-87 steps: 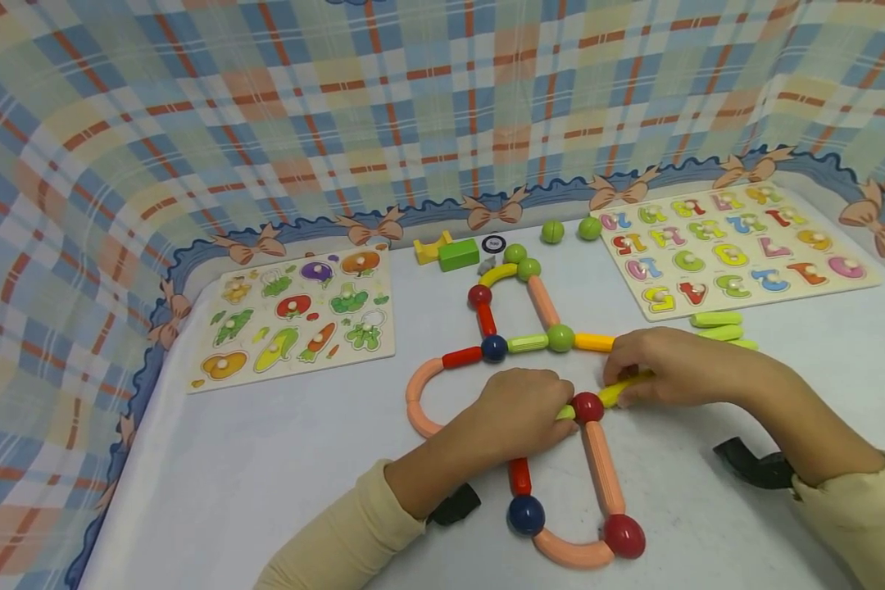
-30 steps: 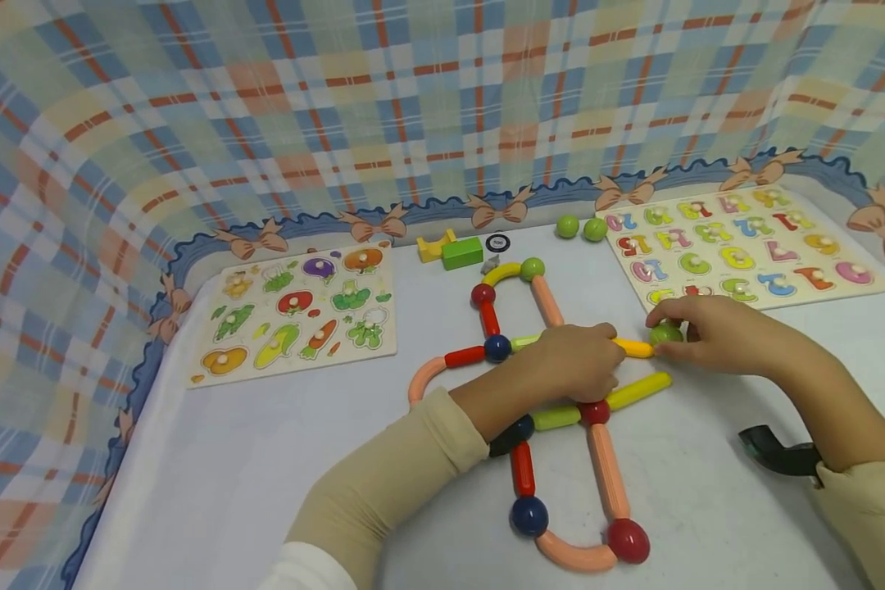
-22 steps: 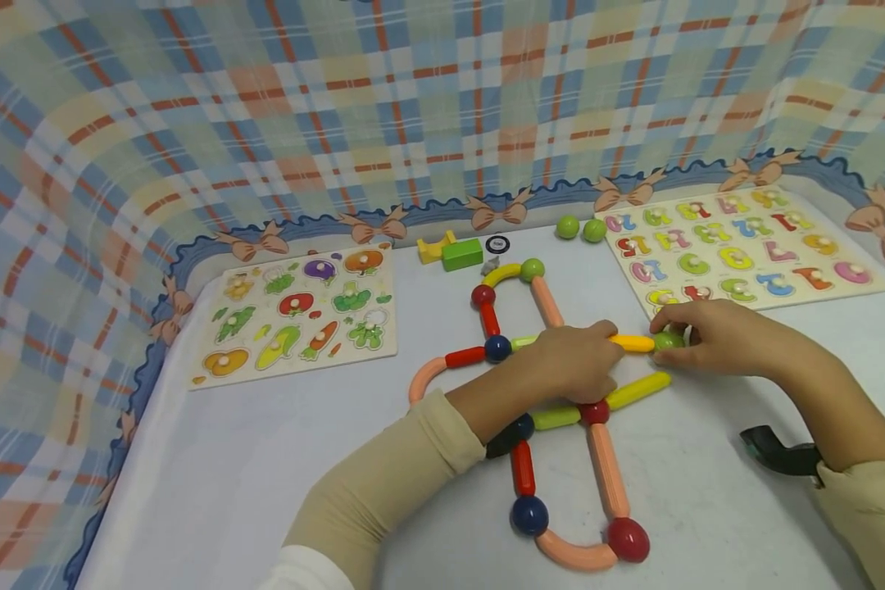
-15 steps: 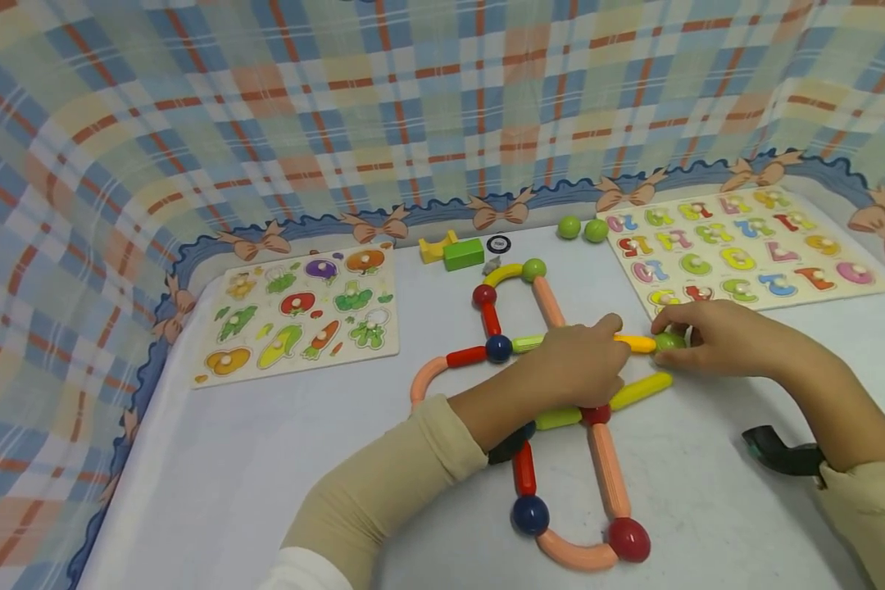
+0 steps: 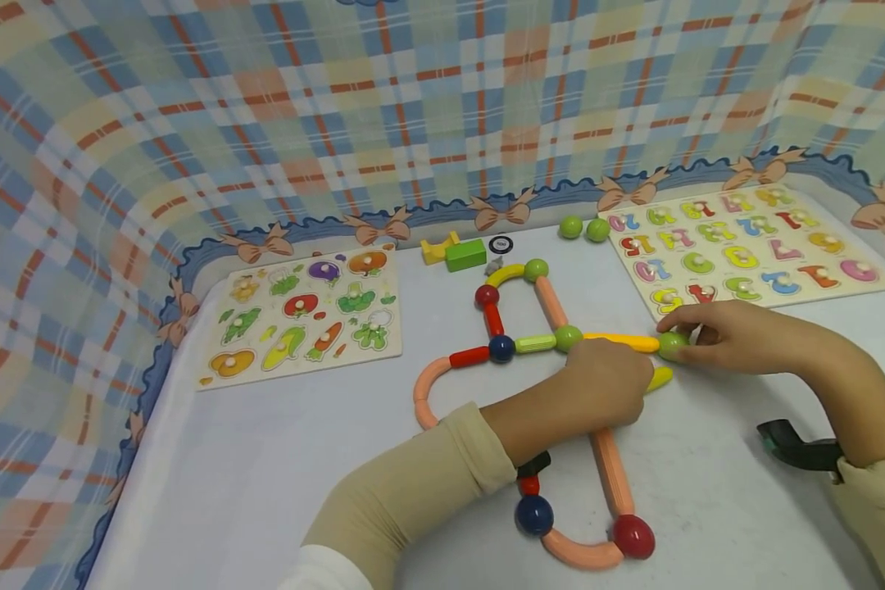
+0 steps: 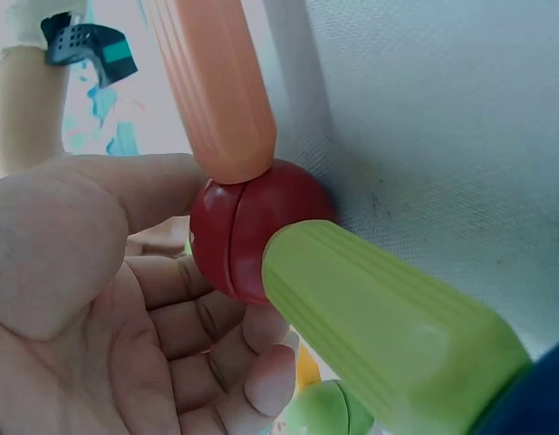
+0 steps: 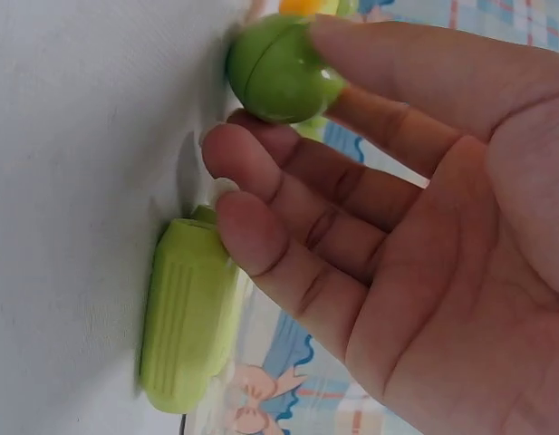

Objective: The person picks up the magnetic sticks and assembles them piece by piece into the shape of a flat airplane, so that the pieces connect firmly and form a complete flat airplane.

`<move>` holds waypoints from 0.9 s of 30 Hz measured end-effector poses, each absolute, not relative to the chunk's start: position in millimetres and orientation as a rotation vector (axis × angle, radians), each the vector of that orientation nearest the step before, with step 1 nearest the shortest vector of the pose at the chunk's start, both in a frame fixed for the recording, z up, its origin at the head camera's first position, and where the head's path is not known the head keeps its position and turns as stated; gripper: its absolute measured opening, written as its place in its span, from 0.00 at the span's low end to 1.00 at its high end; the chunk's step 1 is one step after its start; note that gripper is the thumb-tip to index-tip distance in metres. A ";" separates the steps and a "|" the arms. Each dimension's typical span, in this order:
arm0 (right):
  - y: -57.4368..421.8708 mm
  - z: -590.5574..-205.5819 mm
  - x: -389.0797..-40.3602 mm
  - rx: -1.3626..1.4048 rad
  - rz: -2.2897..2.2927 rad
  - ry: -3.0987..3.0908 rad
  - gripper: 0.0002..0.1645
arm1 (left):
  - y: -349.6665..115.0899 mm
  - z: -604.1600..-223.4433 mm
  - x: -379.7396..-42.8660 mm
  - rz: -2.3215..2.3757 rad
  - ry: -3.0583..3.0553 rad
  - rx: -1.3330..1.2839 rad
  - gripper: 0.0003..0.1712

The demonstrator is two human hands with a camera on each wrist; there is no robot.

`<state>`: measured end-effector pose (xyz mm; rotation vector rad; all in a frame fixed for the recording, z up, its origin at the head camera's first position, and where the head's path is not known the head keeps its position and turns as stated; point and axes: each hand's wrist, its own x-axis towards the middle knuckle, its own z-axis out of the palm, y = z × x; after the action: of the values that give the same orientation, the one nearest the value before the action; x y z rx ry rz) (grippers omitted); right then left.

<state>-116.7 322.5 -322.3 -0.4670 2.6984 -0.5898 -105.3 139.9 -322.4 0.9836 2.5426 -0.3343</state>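
My left hand (image 5: 608, 385) holds a red ball (image 6: 252, 231) between thumb and fingers in the left wrist view. A salmon stick (image 6: 216, 86) and a light green stick (image 6: 379, 317) meet that ball. In the head view the hand hides the ball and most of a yellow stick (image 5: 660, 378). My right hand (image 5: 745, 338) pinches a green ball (image 5: 673, 346), which touches the right end of an orange-yellow stick (image 5: 623, 342). That stick runs left to another green ball (image 5: 569, 338). In the right wrist view a light green stick (image 7: 184, 313) lies beside the fingers.
A vegetable puzzle board (image 5: 302, 319) lies left and a number puzzle board (image 5: 745, 246) right. Behind the stick-and-ball outline sit a green block (image 5: 466, 255), a yellow piece (image 5: 439, 248), a black disc (image 5: 501, 245) and two green balls (image 5: 584, 229). A checked curtain (image 5: 442, 106) borders the table.
The right hand has left the yellow stick and brought a green ball against the orange-yellow stick's end. The left hand went from the light green stick up to the orange-yellow one, then down to the red ball.
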 end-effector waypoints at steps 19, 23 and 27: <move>325.3 -320.1 -114.0 -0.515 -0.650 2.614 0.18 | 136.0 -315.5 -106.2 -0.308 2.552 0.976 0.08; 326.9 -321.1 -115.1 -0.522 -0.685 2.612 0.17 | 135.1 -314.9 -106.0 -0.329 2.534 0.979 0.09; 329.3 -322.0 -115.8 -0.491 -0.730 2.577 0.17 | 135.0 -314.5 -105.3 -0.342 2.542 0.967 0.10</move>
<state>-115.8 329.3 -322.0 -0.4914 2.5773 -0.7303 -105.3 135.0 -314.5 0.9674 2.5423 -0.3419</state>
